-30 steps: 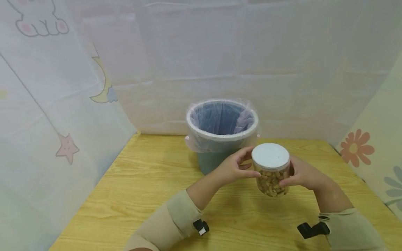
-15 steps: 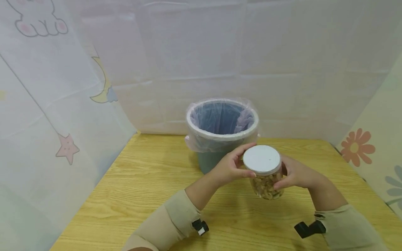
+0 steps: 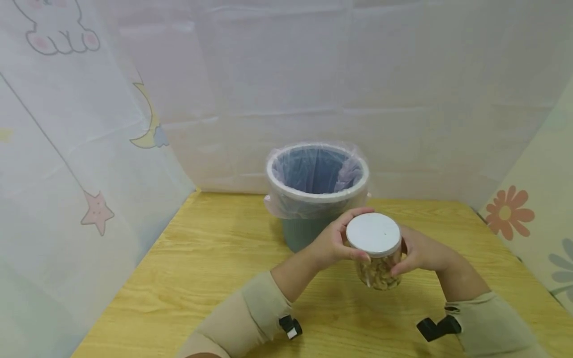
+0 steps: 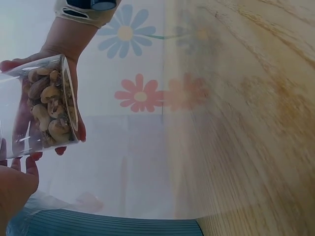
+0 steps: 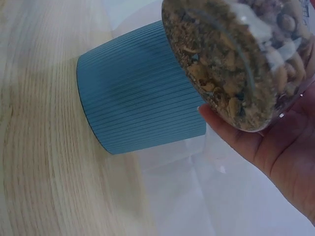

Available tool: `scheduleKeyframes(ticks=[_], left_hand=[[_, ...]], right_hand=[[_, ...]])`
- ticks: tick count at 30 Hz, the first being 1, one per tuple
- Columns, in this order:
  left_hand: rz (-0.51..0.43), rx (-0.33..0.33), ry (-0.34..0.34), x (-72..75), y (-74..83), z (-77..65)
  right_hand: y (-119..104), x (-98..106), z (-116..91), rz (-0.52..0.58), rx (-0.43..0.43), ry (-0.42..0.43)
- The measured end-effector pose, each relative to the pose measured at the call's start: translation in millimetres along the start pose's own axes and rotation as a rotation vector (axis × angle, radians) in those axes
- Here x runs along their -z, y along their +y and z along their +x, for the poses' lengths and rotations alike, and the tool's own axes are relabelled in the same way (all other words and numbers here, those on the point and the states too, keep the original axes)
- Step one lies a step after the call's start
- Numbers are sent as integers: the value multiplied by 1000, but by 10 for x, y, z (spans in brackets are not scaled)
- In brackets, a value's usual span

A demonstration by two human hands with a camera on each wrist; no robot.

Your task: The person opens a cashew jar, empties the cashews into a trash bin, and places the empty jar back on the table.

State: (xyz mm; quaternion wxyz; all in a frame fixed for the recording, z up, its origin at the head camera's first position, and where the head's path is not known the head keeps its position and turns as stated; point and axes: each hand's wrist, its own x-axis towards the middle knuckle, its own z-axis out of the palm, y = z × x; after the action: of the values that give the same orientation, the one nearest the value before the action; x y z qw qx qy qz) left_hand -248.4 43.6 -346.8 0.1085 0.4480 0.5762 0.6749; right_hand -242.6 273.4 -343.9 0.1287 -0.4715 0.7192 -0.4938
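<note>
A clear jar (image 3: 379,273) with a white lid (image 3: 373,233) is held up over the table, slightly tilted, in front of the bin. Brown dried pieces (image 4: 50,105), shaped like small mushrooms, lie in its lower part. My left hand (image 3: 333,243) holds the jar at the lid's left edge, thumb in front and fingers reaching behind. From the right, my right hand (image 3: 423,252) grips the jar's body, its thumb across the front. In the right wrist view the jar's base (image 5: 221,64) shows fine brown crumbs, and fingers of the right hand (image 5: 290,157) support the side.
Just behind the hands, a blue-green ribbed bin (image 3: 299,234) stands on the wooden table (image 3: 215,258). A thin pinkish plastic bag (image 3: 351,171) lines it and folds over its white rim (image 3: 318,197). Pale printed cloth (image 3: 268,74) hangs at the back and sides.
The jar has shifted left and slightly lower, towards me, with both hands keeping hold of it. Its lid stays on. The bin has stayed put.
</note>
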Motion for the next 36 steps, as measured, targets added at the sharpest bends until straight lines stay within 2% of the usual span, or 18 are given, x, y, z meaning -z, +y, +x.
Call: scheduleKeyframes(ticks=[9, 13, 23, 27, 36], left_hand=[[5, 24, 83, -67, -38, 0], [-2, 14, 113, -84, -31, 4], [-15, -8, 113, -132, -69, -18], [-22, 1, 130, -153, -78, -16], [-82, -10, 154, -208, -123, -9]], right_hand=[[63, -7, -19, 43, 52, -8], [62, -4, -5, 38, 72, -9], [81, 15, -21, -4, 119, -10], [87, 18, -35, -10, 146, -9], [113, 33, -69, -5, 173, -18]])
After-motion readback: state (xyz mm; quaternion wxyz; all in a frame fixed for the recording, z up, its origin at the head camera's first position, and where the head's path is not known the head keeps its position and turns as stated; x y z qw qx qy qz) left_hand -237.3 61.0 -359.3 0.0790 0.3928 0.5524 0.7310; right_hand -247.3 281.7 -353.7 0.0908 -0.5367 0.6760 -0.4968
